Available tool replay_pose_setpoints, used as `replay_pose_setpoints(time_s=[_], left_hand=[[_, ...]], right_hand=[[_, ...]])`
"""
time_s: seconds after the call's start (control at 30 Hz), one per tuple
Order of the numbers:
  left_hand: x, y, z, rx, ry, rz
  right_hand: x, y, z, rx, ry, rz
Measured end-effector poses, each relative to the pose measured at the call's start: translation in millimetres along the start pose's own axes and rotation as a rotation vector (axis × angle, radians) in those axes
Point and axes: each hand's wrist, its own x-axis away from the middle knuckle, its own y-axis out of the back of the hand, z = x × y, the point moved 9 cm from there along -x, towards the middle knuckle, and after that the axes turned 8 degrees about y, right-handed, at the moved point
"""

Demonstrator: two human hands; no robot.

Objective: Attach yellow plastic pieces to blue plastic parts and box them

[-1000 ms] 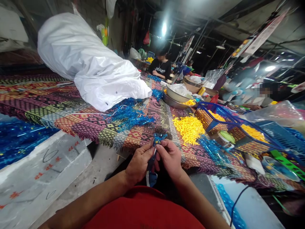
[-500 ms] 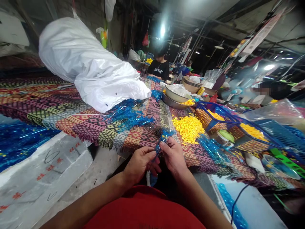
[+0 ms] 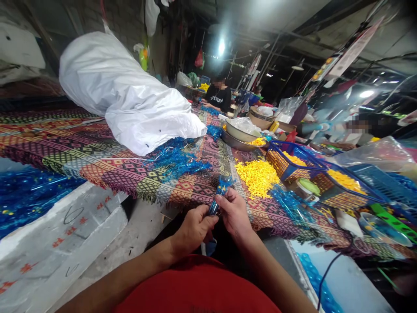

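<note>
In front of my red shirt, both hands meet at a blue see-through plastic piece [image 3: 223, 188] with small yellow bits near its upper end. My right hand [image 3: 235, 212] pinches it from the side between thumb and fingers. The fingers of my left hand [image 3: 195, 224] close around its lower end, and the tips are partly hidden. Just beyond the hands, a heap of yellow small plastic parts [image 3: 257, 177] lies on the patterned cloth [image 3: 182, 191]. A pile of blue plastic pieces [image 3: 182, 161] rests farther up the cloth, and more blue pieces [image 3: 289, 202] lie to the right.
A big white sack [image 3: 130, 91] lies on the table at left. Blue baskets [image 3: 276, 163] with yellow parts and metal bowls [image 3: 243, 130] stand at right. Below left is a foam box [image 3: 74, 221] beside blue pieces. Another person [image 3: 219, 96] sits at the far end.
My left hand has shifted slightly down along the blue piece, exposing more of its shaft. Its lower fingers, spread before, are now tucked in. The camera view has shifted slightly.
</note>
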Motion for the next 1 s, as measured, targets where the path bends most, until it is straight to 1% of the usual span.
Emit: replay_pose_setpoints(time_s=[0.03,0.1,0.2,0.3,0.37,0.43,0.5,0.57,0.67,0.77,0.83,0.93,1.0], left_hand=[[1.9,2.2,-2.7,-0.105,-0.018,-0.053],[3.4,4.8,-1.9,-0.197,-0.006,-0.115],[2.6,8.7,1.1,-0.211,0.006,-0.165],[1.1,12.4,-5.5,-0.270,-0.027,-0.166],[0.4,16.1,-17.4,-0.326,-0.075,-0.157],[0.4,22.0,-34.5,-0.360,-0.148,-0.181],[0.3,25.4,-50.2,-0.374,-0.217,-0.207],[-0.6,24.7,-60.7,-0.369,-0.266,-0.211],[-2.0,23.3,-68.1,-0.278,-0.323,-0.201],[-2.0,34.7,-70.5,-0.126,-0.346,-0.299],[-1.8,40.1,-70.9,0.016,-0.348,-0.344],[-1.7,32.5,-75.3,0.212,-0.358,-0.292],[-0.7,23.2,-79.3,0.274,-0.348,-0.254]], right_hand=[[-1.0,-0.9,-0.6,0.010,0.011,0.008],[-1.1,-4.1,-3.6,0.054,0.015,0.038],[3.5,-10.9,-10.0,0.163,-0.018,0.122],[7.8,-11.8,-9.9,0.230,-0.026,0.177],[7.8,-8.1,-5.9,0.254,-0.010,0.178],[7.3,-5.6,-3.5,0.296,-0.006,0.194],[7.4,-7.8,-2.4,0.364,0.005,0.251],[8.6,-13.4,-0.5,0.432,0.041,0.319],[12.7,-23.3,2.3,0.540,0.106,0.403],[20.7,-34.0,-3.2,0.653,0.095,0.522],[24.0,-36.7,-5.5,0.679,0.077,0.540],[25.4,-38.9,0.1,0.672,0.104,0.509],[27.6,-42.8,5.0,0.653,0.128,0.520]])
